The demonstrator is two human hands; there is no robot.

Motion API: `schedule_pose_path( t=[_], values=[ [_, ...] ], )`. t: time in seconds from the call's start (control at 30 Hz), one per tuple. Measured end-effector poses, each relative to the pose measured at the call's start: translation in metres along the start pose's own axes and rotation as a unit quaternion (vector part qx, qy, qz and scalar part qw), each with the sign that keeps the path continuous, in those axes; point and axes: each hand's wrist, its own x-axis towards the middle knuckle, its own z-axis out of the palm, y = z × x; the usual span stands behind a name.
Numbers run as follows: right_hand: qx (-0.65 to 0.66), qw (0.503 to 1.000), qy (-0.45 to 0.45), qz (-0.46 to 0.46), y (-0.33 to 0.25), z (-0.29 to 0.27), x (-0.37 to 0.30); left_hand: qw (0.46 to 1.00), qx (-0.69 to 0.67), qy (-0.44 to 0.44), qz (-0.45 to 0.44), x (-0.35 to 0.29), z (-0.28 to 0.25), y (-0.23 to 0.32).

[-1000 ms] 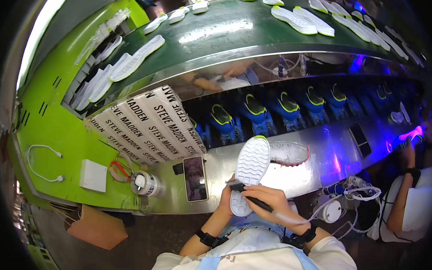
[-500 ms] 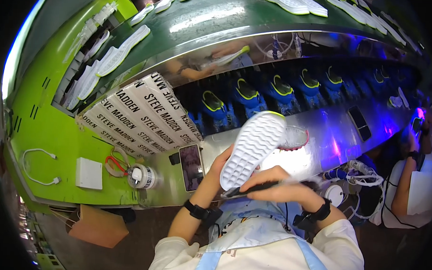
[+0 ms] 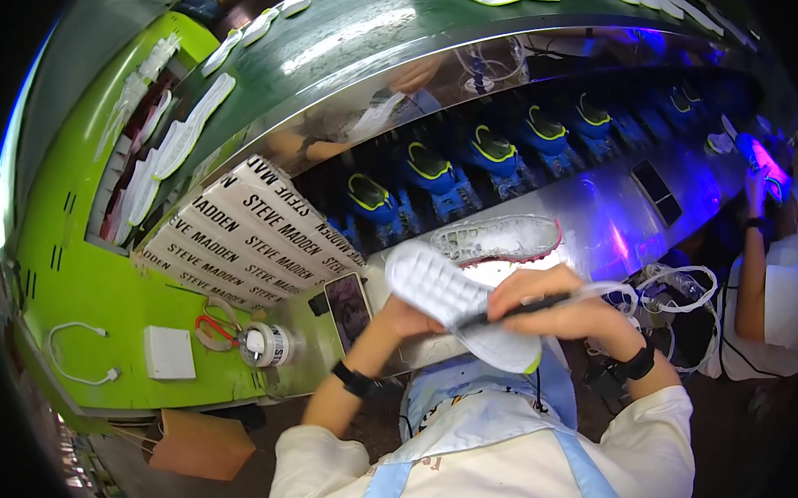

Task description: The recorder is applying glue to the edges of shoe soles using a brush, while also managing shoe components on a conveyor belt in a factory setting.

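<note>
My left hand (image 3: 411,317) is closed on the edge of a white shoe sole (image 3: 429,277) with a wavy tread and a yellow-green rim at one end. In my right hand (image 3: 552,305) is a slim black pen-like tool (image 3: 530,307), its tip against the sole's middle. A pale tube seems to trail from the tool's back end. Just beyond my hands, a second white sole (image 3: 497,238) with a red edge lies on the metal ledge (image 3: 601,200).
Blue shoes (image 3: 429,166) ride in a row behind the ledge. A printed box (image 3: 257,229), phone (image 3: 350,311), white jar (image 3: 264,345) and white block (image 3: 170,353) stand left. More soles (image 3: 191,124) line the green belt (image 3: 355,42). At right, a co-worker's hand (image 3: 756,189) holds a lit shoe.
The sole has swung round, its yellow-green end going from far side to near right. My right hand and the tool have moved up and right, and my view has shifted.
</note>
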Motion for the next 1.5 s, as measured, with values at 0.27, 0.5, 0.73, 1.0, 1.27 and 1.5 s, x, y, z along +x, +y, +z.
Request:
schedule_pose_path(
  t=[0.27,0.5,0.73,1.0,1.27,1.5],
  values=[
    [-0.024,0.957,0.288,0.038,0.021,0.036,0.019,0.854,-0.326,-0.319,0.251,0.019,0.017,-0.061],
    [-0.18,0.97,0.125,-0.109,0.016,0.051,0.02,0.871,-0.383,-0.036,0.306,0.021,0.017,-0.048],
    [0.024,0.995,-0.035,0.091,0.01,0.049,0.011,0.872,-0.387,-0.139,0.266,0.016,0.021,-0.026],
    [0.012,0.997,-0.015,0.07,0.007,0.035,0.008,0.937,-0.226,-0.095,0.248,0.01,0.026,-0.005],
    [-0.125,0.978,-0.129,-0.108,-0.004,0.024,0.005,0.981,-0.186,-0.056,0.02,0.011,0.022,0.014],
    [-0.153,0.975,-0.125,-0.102,-0.014,0.018,0.003,0.995,-0.029,0.034,-0.094,0.005,0.046,0.032]
  ],
)
